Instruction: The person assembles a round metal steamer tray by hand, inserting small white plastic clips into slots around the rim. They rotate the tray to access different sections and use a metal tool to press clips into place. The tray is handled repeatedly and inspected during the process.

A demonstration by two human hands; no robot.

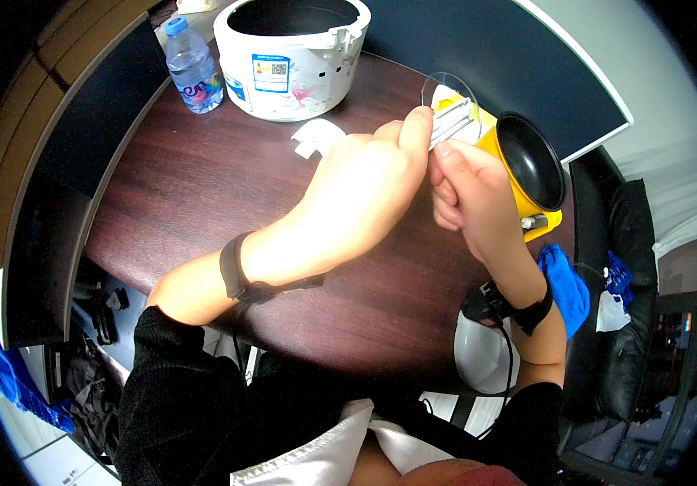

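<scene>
Hanging at 5 o'clock: black cord (512,352) off the right wrist strap (488,303), by a white rounded thing (479,355) near the bench (202,170) edge. Could catch if the right arm swings out, jerking the grip.
Forearms: left comes in from 7, angled toward 1, left wrist strap (233,263) on; right comes from 5, steeper, pointing toward 12.
Blue cloth (564,287): 4 o'clock, beside the right forearm.
Left hand (368,182): back up, fingers curled, narrow pinch at the piece's left side. Thumb hidden, exact contact can't tell.
Right hand (474,180): thumb over curled index, closed narrow at the piece's near end; other fingers folded.
White slatted piece (455,120): 1 o'clock, up off the bench between both hands, slim strips side by side. Exact kind unclear.
Slip risk: fingertip-only hold on something small; uneven pull could pop it loose or bend a strip.
Yellow pot (491,144): 2 o'clock, just past the right hand, dark inside. Knock likely if that hand jumps outward.
Small white part (316,135): 11 o'clock, just beyond the left hand.
White cooker shell (308,93): 11, farther out, open top.
Bottle (194,69): 10, blue cap, upright beside the shell.
</scene>
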